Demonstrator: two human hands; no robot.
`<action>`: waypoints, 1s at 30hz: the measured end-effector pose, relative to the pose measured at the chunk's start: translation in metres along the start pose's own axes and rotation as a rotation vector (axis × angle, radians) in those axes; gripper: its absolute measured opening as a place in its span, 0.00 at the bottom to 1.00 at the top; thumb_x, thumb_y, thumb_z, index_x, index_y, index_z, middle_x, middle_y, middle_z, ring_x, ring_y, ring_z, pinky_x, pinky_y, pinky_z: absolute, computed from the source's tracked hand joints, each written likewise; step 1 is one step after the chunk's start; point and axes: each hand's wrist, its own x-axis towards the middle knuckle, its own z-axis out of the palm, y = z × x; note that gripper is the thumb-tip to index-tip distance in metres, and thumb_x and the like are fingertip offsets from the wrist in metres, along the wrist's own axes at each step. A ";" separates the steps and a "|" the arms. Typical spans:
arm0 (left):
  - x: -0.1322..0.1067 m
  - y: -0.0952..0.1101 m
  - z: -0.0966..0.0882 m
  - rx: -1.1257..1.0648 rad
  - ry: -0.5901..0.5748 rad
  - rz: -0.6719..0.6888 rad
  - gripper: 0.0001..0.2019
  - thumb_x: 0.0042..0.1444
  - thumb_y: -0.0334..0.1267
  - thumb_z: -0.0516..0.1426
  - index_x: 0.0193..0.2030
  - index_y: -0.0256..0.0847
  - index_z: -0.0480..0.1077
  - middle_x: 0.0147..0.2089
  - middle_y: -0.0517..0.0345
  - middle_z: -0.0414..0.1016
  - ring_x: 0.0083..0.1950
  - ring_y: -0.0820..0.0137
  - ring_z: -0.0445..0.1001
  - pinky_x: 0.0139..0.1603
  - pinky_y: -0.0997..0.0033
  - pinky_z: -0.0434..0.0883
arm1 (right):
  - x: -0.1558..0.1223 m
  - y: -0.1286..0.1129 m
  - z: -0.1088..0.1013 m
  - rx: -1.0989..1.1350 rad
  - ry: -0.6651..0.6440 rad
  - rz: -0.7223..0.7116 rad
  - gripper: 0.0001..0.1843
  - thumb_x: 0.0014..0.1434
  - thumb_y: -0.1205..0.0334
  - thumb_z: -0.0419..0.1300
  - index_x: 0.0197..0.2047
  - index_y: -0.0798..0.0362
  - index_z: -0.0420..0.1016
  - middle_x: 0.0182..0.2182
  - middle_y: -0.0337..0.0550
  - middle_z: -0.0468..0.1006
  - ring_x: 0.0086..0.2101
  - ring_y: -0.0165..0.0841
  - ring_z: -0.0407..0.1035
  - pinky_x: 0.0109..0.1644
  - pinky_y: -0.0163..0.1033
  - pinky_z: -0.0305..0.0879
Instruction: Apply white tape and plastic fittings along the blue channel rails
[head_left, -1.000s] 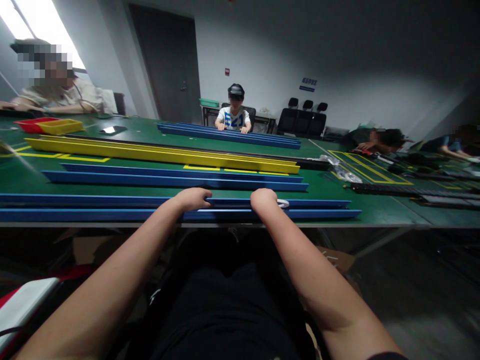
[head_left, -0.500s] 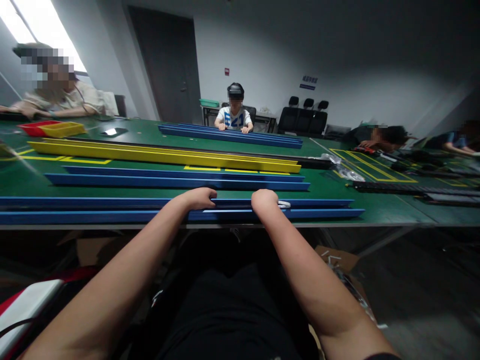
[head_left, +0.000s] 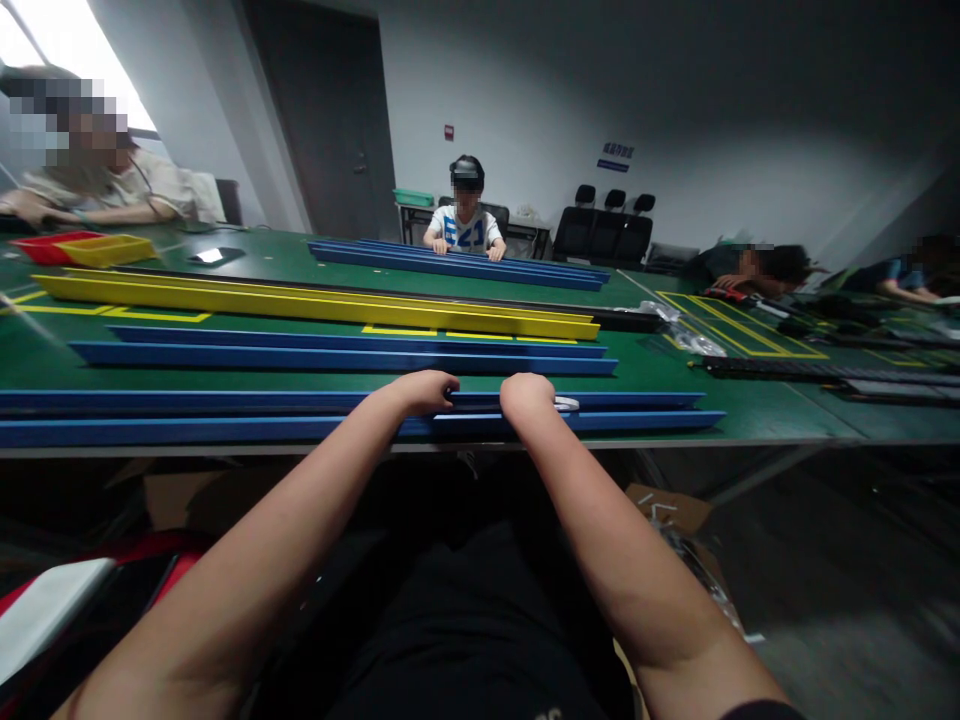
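Observation:
A long blue channel [head_left: 225, 428] lies along the near edge of the green table [head_left: 652, 375]. My left hand [head_left: 420, 391] rests on it near the middle, fingers curled down over its top. My right hand [head_left: 527, 393] is closed over the same channel a short way to the right, and a white roll of tape [head_left: 566, 404] shows just past its knuckles. A thin white strip runs along the channel between the two hands. The fingertips of both hands are hidden behind the knuckles.
More blue channels [head_left: 337, 355] and a yellow one [head_left: 315, 305] lie further back. Red and yellow bins [head_left: 90, 248] sit far left. A person in a white shirt [head_left: 465, 230] works opposite, others at left and right. Black strips [head_left: 825, 375] lie on the right.
My left hand has slid to the right along the blue channel, closer to my right hand. The right hand has stayed in place.

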 end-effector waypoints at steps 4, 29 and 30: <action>0.012 0.017 -0.002 0.042 -0.031 0.064 0.12 0.48 0.42 0.58 0.40 0.46 0.76 0.37 0.55 0.80 0.35 0.65 0.74 0.34 0.70 0.64 | 0.000 0.000 0.000 -0.003 0.005 -0.002 0.20 0.63 0.65 0.56 0.56 0.61 0.77 0.55 0.67 0.74 0.55 0.47 0.71 0.54 0.48 0.70; 0.012 0.020 0.007 -0.063 0.107 0.127 0.09 0.49 0.45 0.57 0.32 0.43 0.74 0.29 0.59 0.74 0.30 0.69 0.67 0.32 0.69 0.61 | -0.002 -0.004 -0.009 -0.005 -0.004 -0.043 0.21 0.59 0.62 0.61 0.55 0.60 0.77 0.54 0.66 0.75 0.55 0.47 0.71 0.55 0.46 0.70; 0.010 0.015 0.007 -0.078 0.092 0.130 0.09 0.48 0.44 0.57 0.31 0.42 0.74 0.28 0.60 0.73 0.30 0.70 0.66 0.31 0.70 0.60 | -0.002 -0.008 -0.010 -0.006 -0.006 -0.052 0.21 0.59 0.62 0.62 0.55 0.59 0.78 0.54 0.65 0.75 0.55 0.47 0.71 0.55 0.46 0.70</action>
